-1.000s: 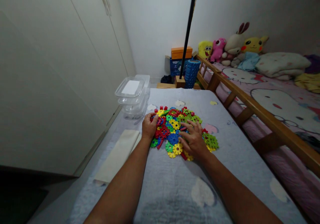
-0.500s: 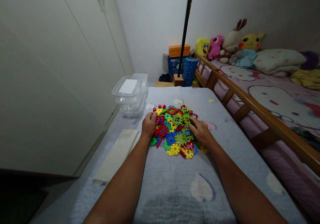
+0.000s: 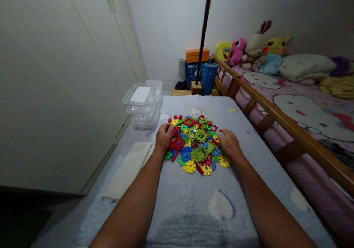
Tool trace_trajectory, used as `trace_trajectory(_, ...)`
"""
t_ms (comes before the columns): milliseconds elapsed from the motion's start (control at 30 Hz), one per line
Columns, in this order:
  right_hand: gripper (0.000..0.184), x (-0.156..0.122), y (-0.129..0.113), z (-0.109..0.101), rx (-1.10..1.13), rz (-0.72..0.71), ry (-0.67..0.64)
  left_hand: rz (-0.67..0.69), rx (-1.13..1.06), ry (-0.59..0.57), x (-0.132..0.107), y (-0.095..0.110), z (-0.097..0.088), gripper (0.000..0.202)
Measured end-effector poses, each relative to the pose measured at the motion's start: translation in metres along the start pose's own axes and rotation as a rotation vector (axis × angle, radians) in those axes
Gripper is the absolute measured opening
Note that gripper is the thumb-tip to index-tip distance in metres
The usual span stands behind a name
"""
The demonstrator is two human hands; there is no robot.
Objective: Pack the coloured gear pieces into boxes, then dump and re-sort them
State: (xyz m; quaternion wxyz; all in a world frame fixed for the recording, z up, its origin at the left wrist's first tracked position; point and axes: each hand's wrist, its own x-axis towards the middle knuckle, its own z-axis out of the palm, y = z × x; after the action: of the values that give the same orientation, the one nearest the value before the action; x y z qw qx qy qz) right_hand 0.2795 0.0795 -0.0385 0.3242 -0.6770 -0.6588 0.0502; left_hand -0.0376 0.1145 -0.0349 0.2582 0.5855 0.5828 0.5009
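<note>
A heaped pile of plastic interlocking building pieces [image 3: 193, 141] lies on the cloth, mixing yellow and blue notched discs with red and green window-like squares. My left hand [image 3: 163, 138] rests at the pile's left edge, its fingers curled together beside red square pieces [image 3: 177, 143]. Whether a piece is between those fingers is hidden. At the right edge, my right hand [image 3: 230, 144] has its fingers apart and holds nothing, close to a yellow disc [image 3: 224, 161]. Green square pieces [image 3: 200, 154] lie on top of the heap.
Stacked clear plastic boxes [image 3: 142, 106] stand on the left, behind a folded cream cloth [image 3: 127, 170]. A blue-grey cloth [image 3: 188, 203] covers the work surface. A wooden bed rail [image 3: 265, 111] runs along the right; a black pole [image 3: 203, 34] rises beyond the far edge.
My right hand has drawn back to the right, off the green pieces it was touching. Green pieces on the heap have shifted. My left hand stays almost in place.
</note>
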Motion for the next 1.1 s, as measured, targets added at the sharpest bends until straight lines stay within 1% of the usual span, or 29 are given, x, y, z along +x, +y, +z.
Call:
trace_trajectory(100, 0.036, -0.003, -0.009, 0.012, 0.123, -0.050, -0.020, 0.034, 0.015, -0.075, -0.001, 0.003, 0.003, 0.034)
trace_trajectory(233, 0.038, -0.006, -0.035, 0.021, 0.336, -0.123, -0.051, 0.100, 0.032, -0.173, -0.003, 0.005, 0.006, 0.032)
trace_trajectory(333, 0.035, -0.008, -0.050, 0.022, 0.423, -0.159, -0.067, 0.117, 0.007, -0.183, -0.003, 0.006, 0.006, 0.032)
trace_trajectory(400, 0.032, -0.008, -0.054, 0.020, 0.455, -0.177, -0.039, 0.108, -0.019, -0.146, -0.003, 0.006, 0.004, 0.033)
trace_trajectory(533, 0.023, -0.008, -0.052, 0.008, 0.422, -0.173, 0.030, 0.055, -0.033, -0.010, -0.002, 0.004, 0.002, 0.035)
trace_trajectory(633, 0.018, -0.008, -0.049, -0.001, 0.346, -0.183, 0.003, 0.030, 0.010, 0.066, 0.000, 0.002, 0.002, 0.036)
trace_trajectory(700, 0.017, -0.008, -0.051, -0.004, 0.298, -0.211, -0.034, 0.029, 0.029, 0.095, 0.000, 0.001, 0.002, 0.035)
trace_trajectory(867, 0.021, -0.008, -0.065, -0.005, 0.181, -0.273, -0.162, 0.007, 0.042, 0.086, 0.002, -0.001, 0.003, 0.033)
trace_trajectory(1000, 0.025, -0.001, -0.075, -0.006, 0.143, -0.260, -0.280, 0.005, 0.037, 0.056, 0.003, -0.003, 0.004, 0.033)
trace_trajectory(1100, 0.023, 0.004, -0.080, -0.009, 0.131, -0.244, -0.362, 0.003, 0.038, 0.044, 0.003, -0.004, 0.005, 0.034)
